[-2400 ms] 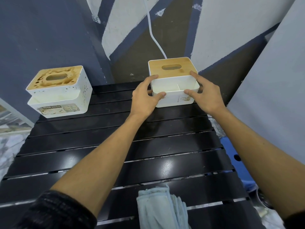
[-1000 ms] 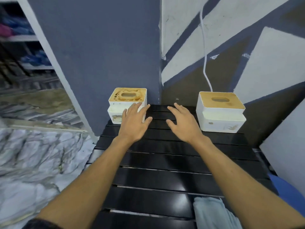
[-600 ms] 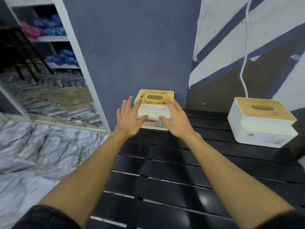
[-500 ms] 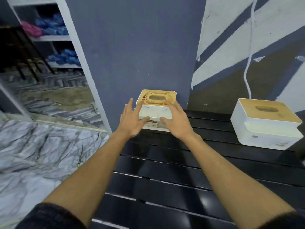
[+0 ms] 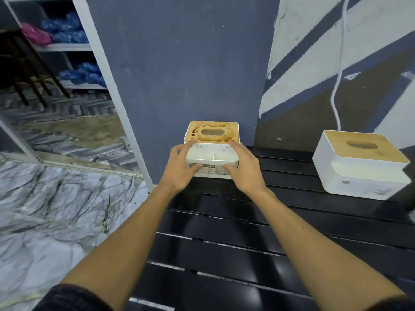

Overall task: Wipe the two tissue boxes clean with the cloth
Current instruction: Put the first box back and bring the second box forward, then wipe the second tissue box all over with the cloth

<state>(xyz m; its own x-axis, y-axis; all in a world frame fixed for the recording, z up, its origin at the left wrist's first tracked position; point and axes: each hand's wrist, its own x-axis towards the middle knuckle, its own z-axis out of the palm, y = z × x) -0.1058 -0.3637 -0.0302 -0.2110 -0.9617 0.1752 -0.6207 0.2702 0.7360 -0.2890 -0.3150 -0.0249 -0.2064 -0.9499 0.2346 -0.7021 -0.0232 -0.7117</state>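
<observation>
Table [image 5: 215,232], stained box [image 5: 212,157] corners behind fingers [image 5: 180,153]

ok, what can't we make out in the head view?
Head view only:
Cloth: not in frame.
Stained tissue box: side walls and label ends covered by left hand and right hand.
Other tissue box: front marks too small to read.
Both slots: too dark to see tissues.

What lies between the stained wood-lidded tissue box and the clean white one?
Head view: only bare black slatted tabletop, plus the right hand holding the stained box.
</observation>
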